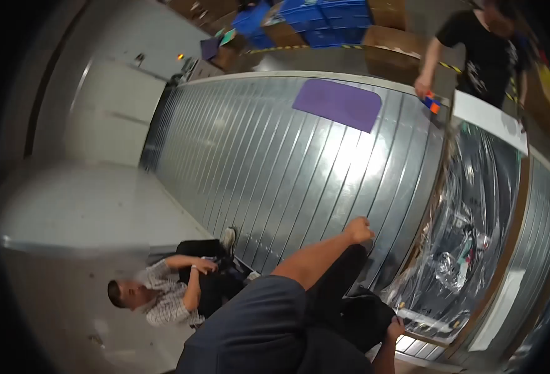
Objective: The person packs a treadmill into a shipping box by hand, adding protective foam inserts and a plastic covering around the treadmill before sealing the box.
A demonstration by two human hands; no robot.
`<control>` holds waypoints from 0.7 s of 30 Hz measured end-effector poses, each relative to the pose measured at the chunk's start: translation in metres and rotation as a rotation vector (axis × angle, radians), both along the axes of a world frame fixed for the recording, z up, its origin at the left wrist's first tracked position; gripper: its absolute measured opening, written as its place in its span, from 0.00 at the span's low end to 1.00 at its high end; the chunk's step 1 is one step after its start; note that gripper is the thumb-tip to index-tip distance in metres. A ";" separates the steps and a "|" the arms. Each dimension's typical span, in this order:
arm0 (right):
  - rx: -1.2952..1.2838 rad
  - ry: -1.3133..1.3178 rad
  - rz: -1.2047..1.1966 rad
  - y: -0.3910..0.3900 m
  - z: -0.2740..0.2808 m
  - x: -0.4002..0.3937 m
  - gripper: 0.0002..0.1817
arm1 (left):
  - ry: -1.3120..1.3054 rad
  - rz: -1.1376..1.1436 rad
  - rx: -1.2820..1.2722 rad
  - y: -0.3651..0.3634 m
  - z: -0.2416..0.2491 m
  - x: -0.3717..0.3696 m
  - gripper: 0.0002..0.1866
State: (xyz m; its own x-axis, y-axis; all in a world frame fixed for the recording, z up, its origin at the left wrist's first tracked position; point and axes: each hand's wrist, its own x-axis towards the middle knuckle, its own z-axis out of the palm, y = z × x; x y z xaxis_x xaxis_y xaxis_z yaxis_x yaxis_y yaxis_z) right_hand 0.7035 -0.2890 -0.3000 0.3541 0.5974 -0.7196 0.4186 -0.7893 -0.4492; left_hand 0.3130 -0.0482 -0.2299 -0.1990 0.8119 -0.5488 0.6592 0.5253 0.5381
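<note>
My left hand (360, 230) is held over the metal roller conveyor (256, 143), its fingers curled into a fist with no object showing in it. Lower down, my right hand (396, 328) is beside black cloth (365, 321), near the corner of an open carton (517, 212). Its fingers are mostly hidden. Clear plastic film (474, 187) lines this carton, which stands on the rollers. Through the film a clear-wrapped bundle (451, 268) shows, its contents hard to make out. A purple sheet (340, 103) lies flat on the conveyor beyond my left hand.
Across the conveyor, a person in a black shirt (484, 56) holds a blue and orange object (432, 103) by a white flap (490, 121). Another person (175, 283) sits at the left. Blue crates (325, 22) and cartons (393, 47) stand behind. White strip (498, 311) lies right.
</note>
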 end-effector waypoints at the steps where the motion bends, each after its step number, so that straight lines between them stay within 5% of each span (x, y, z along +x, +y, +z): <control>1: 0.014 0.084 -0.032 0.017 0.010 -0.013 0.17 | 0.047 0.060 -0.080 -0.014 0.023 -0.035 0.26; 4: -0.061 0.576 -0.240 0.104 0.062 -0.048 0.18 | 0.144 0.155 -0.268 -0.080 0.089 -0.131 0.25; 9: 0.133 0.452 0.192 0.274 0.168 -0.121 0.17 | 0.240 0.188 -0.379 -0.239 0.176 -0.196 0.27; 12: 0.192 0.535 0.121 0.339 0.228 -0.174 0.18 | 0.191 0.377 -0.663 -0.292 0.212 -0.174 0.26; 15: 0.289 0.522 0.390 0.368 0.262 -0.213 0.18 | 0.141 0.101 -0.620 -0.338 0.153 -0.129 0.23; 19: 0.286 0.359 0.780 0.377 0.240 -0.219 0.17 | -0.026 0.159 -0.353 -0.269 0.165 -0.078 0.19; 21: 0.259 0.237 1.005 0.380 0.199 -0.201 0.18 | -0.113 0.572 -0.288 -0.201 0.204 -0.059 0.18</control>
State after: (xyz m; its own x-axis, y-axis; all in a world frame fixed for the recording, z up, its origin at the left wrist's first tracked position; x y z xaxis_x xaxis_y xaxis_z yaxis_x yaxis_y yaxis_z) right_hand 0.5029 0.0915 -0.1009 -0.5191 0.6828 -0.5142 0.7046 0.0012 -0.7096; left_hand 0.2539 -0.2492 -0.0263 -0.4850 0.4124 -0.7712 0.1804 0.9101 0.3731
